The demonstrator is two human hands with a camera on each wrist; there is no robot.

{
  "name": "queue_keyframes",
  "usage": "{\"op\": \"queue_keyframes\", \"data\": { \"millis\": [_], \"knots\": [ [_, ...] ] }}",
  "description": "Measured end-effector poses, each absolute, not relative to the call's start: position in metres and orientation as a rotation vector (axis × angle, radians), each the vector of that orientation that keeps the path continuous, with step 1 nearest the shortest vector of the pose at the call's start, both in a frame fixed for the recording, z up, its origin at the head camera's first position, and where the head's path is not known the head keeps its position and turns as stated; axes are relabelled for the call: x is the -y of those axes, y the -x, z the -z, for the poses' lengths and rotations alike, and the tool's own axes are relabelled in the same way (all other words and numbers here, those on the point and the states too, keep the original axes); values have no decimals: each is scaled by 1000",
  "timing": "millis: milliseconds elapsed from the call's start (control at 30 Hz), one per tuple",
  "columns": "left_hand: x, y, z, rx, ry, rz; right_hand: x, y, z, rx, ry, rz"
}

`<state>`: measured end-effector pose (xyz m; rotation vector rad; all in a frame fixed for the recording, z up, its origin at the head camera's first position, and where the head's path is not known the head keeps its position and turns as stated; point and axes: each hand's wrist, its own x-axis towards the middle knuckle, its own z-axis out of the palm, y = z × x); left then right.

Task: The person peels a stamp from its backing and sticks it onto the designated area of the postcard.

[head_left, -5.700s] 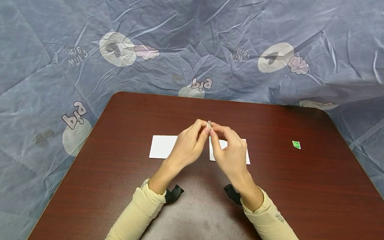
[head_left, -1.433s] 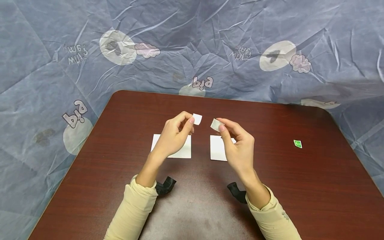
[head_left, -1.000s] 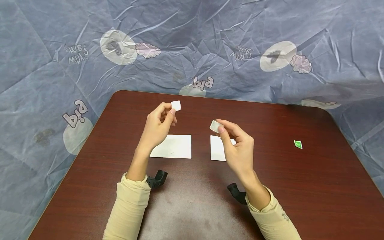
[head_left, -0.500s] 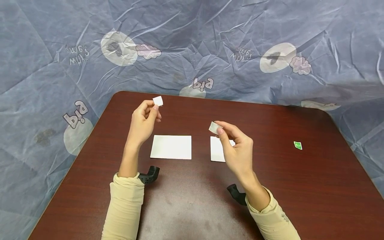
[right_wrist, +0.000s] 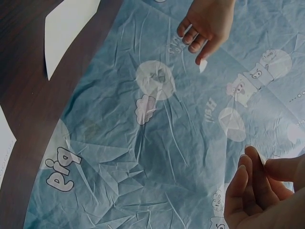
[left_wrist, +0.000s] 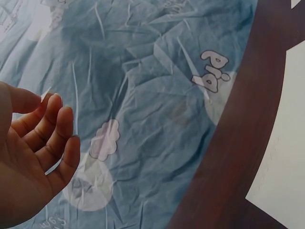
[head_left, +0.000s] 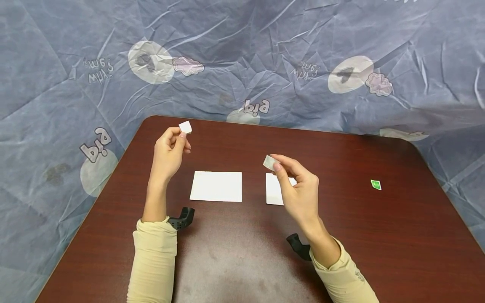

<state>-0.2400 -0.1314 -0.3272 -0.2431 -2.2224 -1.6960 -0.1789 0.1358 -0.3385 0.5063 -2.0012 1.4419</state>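
Observation:
My left hand (head_left: 167,151) pinches a small white square of paper (head_left: 185,127) between thumb and forefinger, raised over the far left of the table. Above the right white card (head_left: 274,189), my right hand (head_left: 301,189) pinches a small pale grey square (head_left: 270,162), which may be paper or film. That hand hides part of the card. The left white card (head_left: 216,186) lies flat between the two arms. In the left wrist view only a sliver of the white square (left_wrist: 46,93) shows past the thumb. The grey square is barely visible in the right wrist view.
A small green square with a white border (head_left: 376,184) lies far to the right on the brown table (head_left: 341,235). Behind the table's far edge hangs a creased blue printed sheet (head_left: 242,50). Black wrist mounts (head_left: 182,218) stick out inward from both wrists.
Both hands were together at one small piece; they have parted, each with a square. The left hand has moved left and away with the white one. The right hand has hardly moved lately.

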Motion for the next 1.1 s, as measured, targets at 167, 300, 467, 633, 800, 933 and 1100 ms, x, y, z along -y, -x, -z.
{"op": "queue_keyframes", "data": {
  "millis": [167,300,467,633,800,933,1100],
  "knots": [
    [138,247,335,2250,160,1677,-136,180,339,2005,-509,-1425],
    [150,259,353,2255,107,1683,-136,180,339,2008,-513,-1424],
    [161,269,370,2251,61,1663,-135,180,339,2012,-515,-1425],
    [166,273,377,2251,19,1633,-135,180,339,2012,-522,-1440],
    [172,277,385,2274,-43,1626,-135,179,340,2017,-521,-1444],
    [177,280,393,2313,-96,1604,-135,179,340,2020,-523,-1439],
    [183,283,402,2362,-175,1547,-135,180,340,2024,-526,-1428]
  ]
}}
